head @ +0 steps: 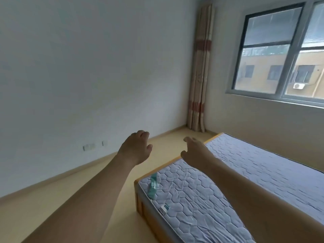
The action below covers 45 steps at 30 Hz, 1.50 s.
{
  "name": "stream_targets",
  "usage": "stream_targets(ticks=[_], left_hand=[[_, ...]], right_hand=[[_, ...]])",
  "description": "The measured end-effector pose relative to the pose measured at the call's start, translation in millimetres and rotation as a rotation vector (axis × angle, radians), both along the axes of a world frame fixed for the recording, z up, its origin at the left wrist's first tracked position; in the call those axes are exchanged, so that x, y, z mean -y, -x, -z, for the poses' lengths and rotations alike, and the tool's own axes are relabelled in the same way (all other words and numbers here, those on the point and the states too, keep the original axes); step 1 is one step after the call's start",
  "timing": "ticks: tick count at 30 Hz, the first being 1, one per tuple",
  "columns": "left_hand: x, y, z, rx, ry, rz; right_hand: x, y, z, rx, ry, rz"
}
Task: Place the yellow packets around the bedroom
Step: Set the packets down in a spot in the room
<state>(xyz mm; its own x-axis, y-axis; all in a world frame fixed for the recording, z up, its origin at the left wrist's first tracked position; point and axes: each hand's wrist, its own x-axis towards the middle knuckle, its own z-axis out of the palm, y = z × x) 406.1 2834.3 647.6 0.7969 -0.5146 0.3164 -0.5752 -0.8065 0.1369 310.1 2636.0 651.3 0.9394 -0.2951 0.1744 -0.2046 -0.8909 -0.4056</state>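
1. Reaching forward, both bare arms stretched out from the bottom of the view, the left hand (pixel 135 149) over the pale wooden floor (pixel 70 190) and the right hand (pixel 194 152) over the near edge of the mattress (pixel 201 199).
2. Seen from the back, the left hand's fingers hung loosely curled downward and held nothing.
3. The right hand's fingers were likewise relaxed and lightly bent, pointing toward the far corner, with nothing in its grasp.
4. No yellow packet showed anywhere in the view, so where the packets lay could not be told.
5. The bare, quilted grey mattress sat in a wooden bed frame (pixel 140 195), with a green label strip (pixel 153 185) near its corner.
6. A striped beige curtain (pixel 201 71) hung bunched in the room's corner, beside a dark-framed window (pixel 278 50) on the right wall.
7. Low on the white left wall (pixel 78 67) sat wall sockets (pixel 89 146), just above the skirting.
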Motion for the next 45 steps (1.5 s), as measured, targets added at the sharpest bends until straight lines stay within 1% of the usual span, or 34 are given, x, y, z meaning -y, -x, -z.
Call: stream_targets(ticks=[6, 9, 12, 16, 19, 22, 28, 30, 33, 35, 38, 45], left_hand=[[-90.3, -124.3, 14.9, -0.047, -0.009, -0.172], [-119.7, -197.9, 15.6, -0.02, -0.018, -0.214], [-142.7, -273.9, 9.9, -0.02, -0.018, -0.241], [-169.8, -367.4, -9.1, -0.027, -0.067, -0.276], [-185.7, -433.1, -25.1, 0.003, -0.05, -0.28], [-195.6, -497.9, -31.6, 0.01, -0.057, -0.269], [-203.4, -645.3, -21.6, -0.007, -0.044, -0.192], [-202.2, -698.8, -19.4, -0.018, -0.011, -0.179], [-191.0, -776.9, -31.2, -0.037, 0.001, -0.1], [-181.4, -828.6, -43.2, -0.014, -0.023, -0.04], [-162.7, -905.8, -55.5, 0.002, -0.007, -0.015], [-100.1, -1056.6, -33.0, -0.047, -0.056, 0.088]], right_hand=[[-76.2, -150.9, 6.7, 0.031, 0.013, -0.174], [-102.9, -233.9, 15.9, 0.053, 0.019, -0.22], [-124.3, -318.9, 17.0, 0.047, 0.005, -0.248], [-144.5, -422.4, -0.3, 0.046, 0.008, -0.249], [-158.1, -492.4, -12.8, 0.07, -0.008, -0.239], [-171.4, -555.5, -12.2, 0.057, 0.002, -0.246], [-188.3, -696.8, 3.8, 0.028, 0.029, -0.208], [-190.6, -746.7, 8.7, 0.031, 0.035, -0.189], [-186.8, -820.4, 2.5, 0.039, 0.035, -0.125], [-180.3, -866.8, -5.5, 0.042, 0.046, -0.083], [-165.8, -931.1, -13.3, 0.056, 0.03, -0.028], [-111.9, -1064.2, 2.2, 0.019, 0.034, 0.061]])
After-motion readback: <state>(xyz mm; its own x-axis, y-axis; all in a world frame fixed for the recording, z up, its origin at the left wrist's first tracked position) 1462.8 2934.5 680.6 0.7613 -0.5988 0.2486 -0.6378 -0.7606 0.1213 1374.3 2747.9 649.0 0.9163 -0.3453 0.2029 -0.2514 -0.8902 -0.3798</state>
